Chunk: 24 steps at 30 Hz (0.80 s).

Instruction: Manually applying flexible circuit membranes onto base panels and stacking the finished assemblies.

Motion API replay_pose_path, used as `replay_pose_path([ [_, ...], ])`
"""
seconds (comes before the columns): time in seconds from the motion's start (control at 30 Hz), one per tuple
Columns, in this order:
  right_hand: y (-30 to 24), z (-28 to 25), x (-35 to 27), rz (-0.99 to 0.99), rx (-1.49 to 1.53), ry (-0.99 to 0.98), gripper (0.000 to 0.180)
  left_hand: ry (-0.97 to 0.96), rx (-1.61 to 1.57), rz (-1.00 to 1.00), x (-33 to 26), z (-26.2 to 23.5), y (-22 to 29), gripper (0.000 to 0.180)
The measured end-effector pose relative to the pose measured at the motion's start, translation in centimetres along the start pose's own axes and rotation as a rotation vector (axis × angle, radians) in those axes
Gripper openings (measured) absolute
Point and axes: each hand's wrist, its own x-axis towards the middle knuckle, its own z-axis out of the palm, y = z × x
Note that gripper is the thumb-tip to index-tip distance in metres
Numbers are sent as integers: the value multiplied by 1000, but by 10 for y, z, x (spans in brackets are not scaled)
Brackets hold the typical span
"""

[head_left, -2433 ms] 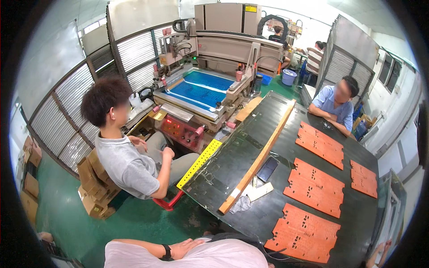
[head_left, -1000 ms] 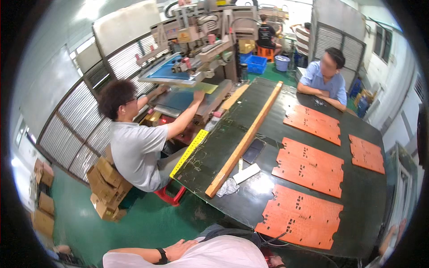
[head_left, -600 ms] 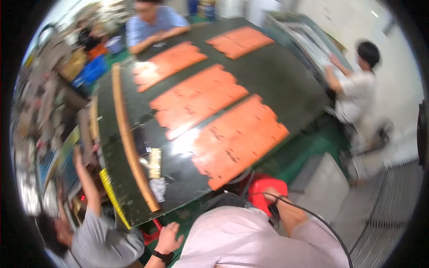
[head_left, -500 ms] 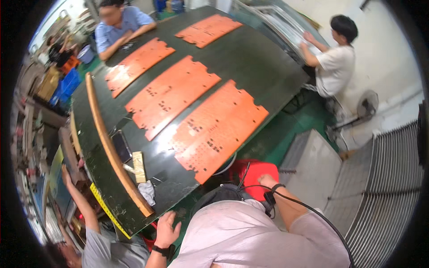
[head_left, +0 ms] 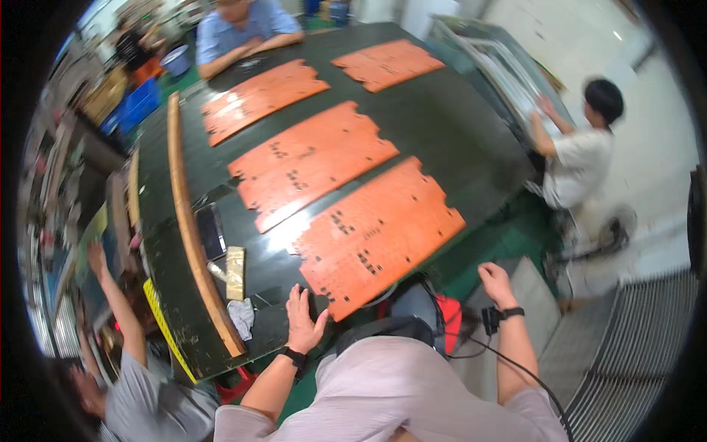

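My left hand, a dark band on its wrist, is open with fingers spread at the near edge of the dark table. It is close to the lower corner of the nearest orange panel and holds nothing. My right hand hangs in the air to the right of the table, fingers curled in, with nothing visible in it. A second orange panel, a third panel and a smaller-looking far panel lie flat on the table. They have notched ends and small dark marks or holes.
A long curved wooden strip lies along the table's left side, beside a dark phone-like slab, a gold block and a crumpled cloth. Three co-workers stand or sit around the table. A red stool and grey board stand right of me.
My view has shifted. My left hand has risen forward to the table edge near the closest panel. My right hand has moved from above the red stool to the right.
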Motion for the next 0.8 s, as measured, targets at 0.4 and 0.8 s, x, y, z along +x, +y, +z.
replay_pose_path([
  [0.4,-13,-8,237,-942,-246,-164,13,213,273,-283,-18,26,7,89],
  [0.8,54,36,232,-1111,79,223,23,567,347,-175,-23,53,-4,75],
])
